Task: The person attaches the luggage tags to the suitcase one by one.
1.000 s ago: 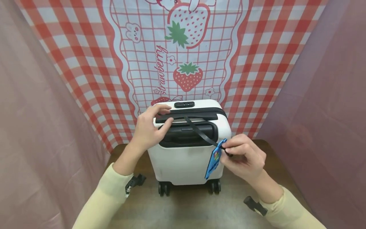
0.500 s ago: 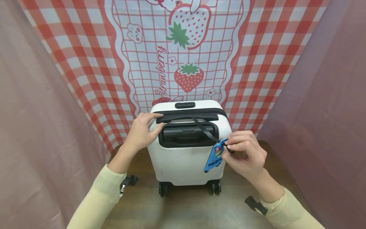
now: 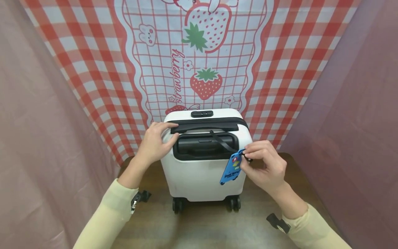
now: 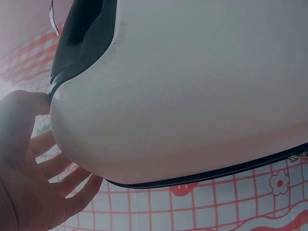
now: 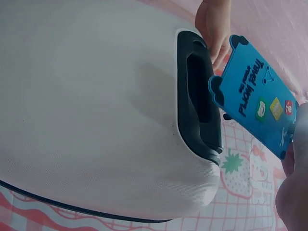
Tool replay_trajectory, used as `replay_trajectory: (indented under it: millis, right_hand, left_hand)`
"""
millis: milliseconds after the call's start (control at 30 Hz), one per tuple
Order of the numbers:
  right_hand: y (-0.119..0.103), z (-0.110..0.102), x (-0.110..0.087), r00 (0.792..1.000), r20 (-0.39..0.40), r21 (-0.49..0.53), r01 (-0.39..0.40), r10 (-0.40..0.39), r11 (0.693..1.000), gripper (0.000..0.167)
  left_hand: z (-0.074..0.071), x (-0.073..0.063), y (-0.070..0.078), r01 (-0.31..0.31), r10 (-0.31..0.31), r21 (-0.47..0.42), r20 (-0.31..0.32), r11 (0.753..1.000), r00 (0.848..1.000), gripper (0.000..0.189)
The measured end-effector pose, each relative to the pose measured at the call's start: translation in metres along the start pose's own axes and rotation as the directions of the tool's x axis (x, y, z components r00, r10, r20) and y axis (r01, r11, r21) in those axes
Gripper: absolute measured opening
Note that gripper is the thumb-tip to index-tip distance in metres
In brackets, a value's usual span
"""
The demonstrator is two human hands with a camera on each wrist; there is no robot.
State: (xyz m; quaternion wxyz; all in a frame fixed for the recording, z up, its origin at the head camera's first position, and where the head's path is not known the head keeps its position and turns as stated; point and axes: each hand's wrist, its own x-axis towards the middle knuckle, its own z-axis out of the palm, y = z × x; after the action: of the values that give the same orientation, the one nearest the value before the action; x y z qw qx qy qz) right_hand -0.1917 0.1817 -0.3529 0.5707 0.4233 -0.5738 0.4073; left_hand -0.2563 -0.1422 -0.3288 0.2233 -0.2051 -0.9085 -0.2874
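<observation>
A white suitcase (image 3: 205,180) stands upright with a black top handle (image 3: 199,127) and a dark recess below it. My left hand (image 3: 154,142) holds its upper left corner, thumb toward the front and fingers spread round the side, as the left wrist view shows. A blue luggage tag (image 3: 231,168) hangs from my right hand (image 3: 265,166), whose thumb and fingers pinch its top end by the strap. The black strap (image 3: 222,141) runs from the top handle across the recess to the tag. Cartoon prints and lettering face outward on the luggage tag in the right wrist view.
The suitcase's black wheels (image 3: 233,203) rest on a brown wooden surface (image 3: 199,224). A red checked strawberry cloth (image 3: 161,52) hangs right behind it. Pink curtains (image 3: 40,138) close off both sides. A combination lock (image 3: 202,113) sits on the suitcase's top.
My left hand has moved left, from the handle to the suitcase's corner. The luggage tag has swung so its printed face shows, and my right hand has shifted slightly up and left.
</observation>
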Motion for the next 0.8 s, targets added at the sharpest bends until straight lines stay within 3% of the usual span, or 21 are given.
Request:
replay_trajectory:
  millis: [433,800]
  right_hand:
    - [0.012,-0.009,-0.01,0.983,0.087,-0.123,-0.151,0.162,0.981,0.034]
    - [0.016,-0.01,-0.004,0.935,0.139,-0.269,-0.28,0.325,0.921,0.016]
  left_hand:
    - [0.003,-0.001,0.001,-0.015,0.015,-0.003,-0.025,1.0,1.0,0.04]
    - [0.005,-0.004,-0.002,-0.014,0.014,0.004,-0.036,1.0,0.999,0.04]
